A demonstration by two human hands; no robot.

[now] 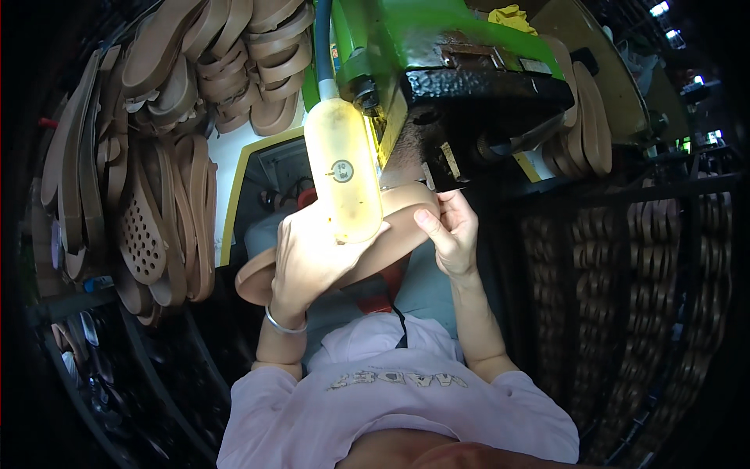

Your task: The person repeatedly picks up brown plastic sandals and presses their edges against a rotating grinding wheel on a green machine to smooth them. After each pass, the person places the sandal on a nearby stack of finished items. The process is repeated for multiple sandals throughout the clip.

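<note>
Shoe racks, round-marked lamp, lettered shirt, tan shoe held

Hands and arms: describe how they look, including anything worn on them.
The left hand is ungloved, with a slim, silvery bangle at its wrist. The right hand is ungloved too, its wrist bare. The sleeves are short, plain and pale lilac.
</note>
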